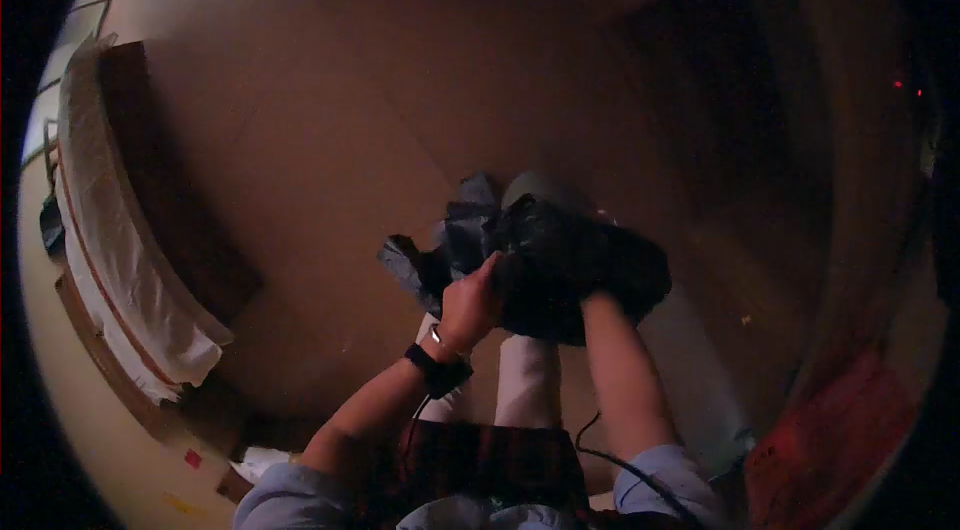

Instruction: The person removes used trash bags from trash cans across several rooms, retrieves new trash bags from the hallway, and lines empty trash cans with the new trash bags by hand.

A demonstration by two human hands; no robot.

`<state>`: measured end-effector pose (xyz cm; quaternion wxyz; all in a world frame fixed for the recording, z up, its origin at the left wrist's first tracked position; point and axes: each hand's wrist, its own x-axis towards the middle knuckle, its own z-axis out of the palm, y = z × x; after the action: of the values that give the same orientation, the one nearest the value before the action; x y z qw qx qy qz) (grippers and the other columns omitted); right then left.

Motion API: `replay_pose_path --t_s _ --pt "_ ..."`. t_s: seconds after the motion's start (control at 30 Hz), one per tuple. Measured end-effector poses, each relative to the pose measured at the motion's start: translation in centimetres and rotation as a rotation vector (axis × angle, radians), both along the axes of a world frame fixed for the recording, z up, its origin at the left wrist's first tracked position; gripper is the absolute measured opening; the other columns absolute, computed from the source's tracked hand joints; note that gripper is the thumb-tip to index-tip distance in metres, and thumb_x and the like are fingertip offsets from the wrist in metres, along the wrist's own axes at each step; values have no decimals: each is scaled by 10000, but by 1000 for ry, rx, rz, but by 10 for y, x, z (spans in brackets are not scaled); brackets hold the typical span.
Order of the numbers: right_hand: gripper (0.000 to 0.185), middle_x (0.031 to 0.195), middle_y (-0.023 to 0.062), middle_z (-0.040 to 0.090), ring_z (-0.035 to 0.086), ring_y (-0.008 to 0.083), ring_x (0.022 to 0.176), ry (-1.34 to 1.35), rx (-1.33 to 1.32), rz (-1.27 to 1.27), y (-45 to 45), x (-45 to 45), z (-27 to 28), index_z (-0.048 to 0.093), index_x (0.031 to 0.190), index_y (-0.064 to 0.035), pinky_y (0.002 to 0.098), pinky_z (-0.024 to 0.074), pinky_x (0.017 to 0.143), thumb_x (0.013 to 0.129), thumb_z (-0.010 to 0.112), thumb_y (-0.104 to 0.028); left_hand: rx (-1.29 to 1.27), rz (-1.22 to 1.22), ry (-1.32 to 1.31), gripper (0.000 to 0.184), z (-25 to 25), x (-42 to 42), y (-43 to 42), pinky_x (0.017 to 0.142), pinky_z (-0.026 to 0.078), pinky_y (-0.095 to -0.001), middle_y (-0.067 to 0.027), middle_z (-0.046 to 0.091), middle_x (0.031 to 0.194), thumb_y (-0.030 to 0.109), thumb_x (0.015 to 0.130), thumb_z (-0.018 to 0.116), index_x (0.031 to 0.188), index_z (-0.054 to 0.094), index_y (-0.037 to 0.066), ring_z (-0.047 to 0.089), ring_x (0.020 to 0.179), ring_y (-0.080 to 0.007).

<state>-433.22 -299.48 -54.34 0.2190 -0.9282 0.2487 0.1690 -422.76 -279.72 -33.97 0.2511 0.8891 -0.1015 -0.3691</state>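
A crumpled black plastic bag [560, 270] is in front of my legs, its loose folds sticking out to the left and far side. My left hand [472, 302] is closed around the bunched near-left part of the bag. My right hand [602, 308] reaches in among the black folds on the right; its fingers are hidden there. Just past the bag shows a dim, rounded greyish thing [537, 190], too dark to name. On my left wrist are a light band and a black strap with a cord.
A long low piece of furniture with a pale cover [120, 240] runs along the left wall. A red bag or box [830, 440] stands at the lower right. The brown floor [330, 130] is dimly lit, and a dark patch [730, 80] lies at the upper right.
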Motion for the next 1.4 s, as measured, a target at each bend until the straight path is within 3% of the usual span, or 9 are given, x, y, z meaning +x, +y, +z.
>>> replay_pose_path --t_s 0.27,0.47,0.6,0.73,0.83,1.03,1.1,1.17,1.4 --pt "361 1147 175 561 524 307 1078 15 235 66 -15 57 -16 541 1142 -28 374 412 918 802 577 -144 1 28 -102 506 -44 39 12 608 474 -454 -202 617 794 130 709 580 1204 477 107 599 712 -380" --pt "430 1182 179 541 519 305 1090 -38 505 151 21 105 70 512 1181 -21 371 412 922 785 606 -160 -180 161 -31 468 -140 128 6 753 467 -466 -215 615 891 209 716 627 1149 499 87 578 852 -406" --pt "525 1274 161 465 411 327 1201 -77 580 112 39 91 94 464 1240 -41 380 338 1000 765 637 -180 -194 475 -163 609 -130 127 37 830 457 -415 -196 605 1006 288 643 750 1142 501 43 578 959 -340" --pt "614 1271 152 455 358 332 1231 -446 624 395 90 129 212 458 1237 -64 387 281 1039 673 691 -129 -592 378 420 638 -20 82 83 811 459 -336 -84 598 1017 226 617 800 1156 516 39 551 941 -188" --pt "406 1071 140 572 521 314 1039 -370 744 552 130 137 265 579 1035 -73 380 403 912 632 632 -63 -1068 569 664 539 107 62 121 870 437 -325 -57 595 1070 104 694 747 1182 523 57 541 974 -158" --pt "189 862 147 624 607 288 807 -333 956 731 204 201 380 607 861 -43 352 483 724 672 603 -52 -1017 818 491 407 265 66 266 907 411 -297 -47 592 1062 -1 697 683 1092 595 42 535 992 -159" --pt "191 850 158 625 611 296 795 -227 873 761 237 230 439 603 872 -39 352 486 712 687 612 -84 -822 624 -99 351 286 75 305 864 441 -306 -62 627 997 9 690 683 1034 634 61 577 926 -172" --pt "201 839 170 626 615 305 784 -117 791 791 268 257 501 598 883 -35 352 490 700 702 621 -117 -766 637 -85 299 314 84 336 815 460 -313 -68 639 934 22 700 675 995 642 62 594 867 -177" --pt "293 853 156 650 637 265 826 246 403 1534 327 377 641 622 977 -56 344 491 735 702 651 -153 -500 649 -658 94 433 141 427 634 476 -321 -66 627 740 62 748 638 826 609 18 605 703 -160"
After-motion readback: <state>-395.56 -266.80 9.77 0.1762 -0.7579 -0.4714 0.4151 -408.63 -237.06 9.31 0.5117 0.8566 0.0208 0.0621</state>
